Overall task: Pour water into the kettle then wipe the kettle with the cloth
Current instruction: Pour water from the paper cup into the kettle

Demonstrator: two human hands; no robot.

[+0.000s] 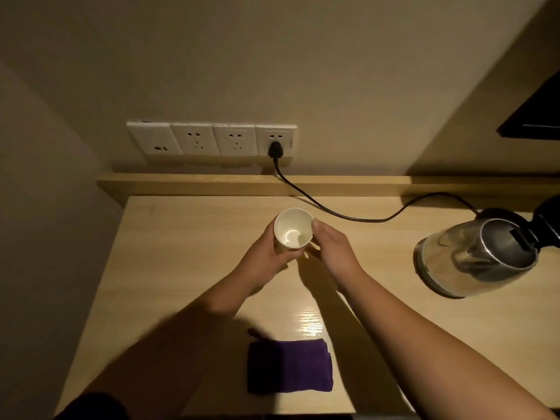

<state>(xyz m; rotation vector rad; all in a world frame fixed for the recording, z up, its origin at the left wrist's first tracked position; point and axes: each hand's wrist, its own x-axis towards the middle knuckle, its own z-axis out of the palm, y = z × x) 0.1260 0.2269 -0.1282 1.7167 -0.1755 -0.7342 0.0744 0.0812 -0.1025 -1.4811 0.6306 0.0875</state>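
A white paper cup (293,228) stands near the middle of the wooden table (169,268), with a little water showing at its bottom. My left hand (266,256) wraps around its left side and my right hand (330,250) touches its right side, thumb at the rim. A steel electric kettle (472,256) sits at the right with its black lid flipped open. A folded purple cloth (289,366) lies near the table's front edge, below my arms.
A black power cord (333,212) runs from a plug in the wall socket strip (212,140) across the back of the table to the kettle. A raised wooden ledge (188,183) borders the back. A dark object (536,116) hangs on the right wall.
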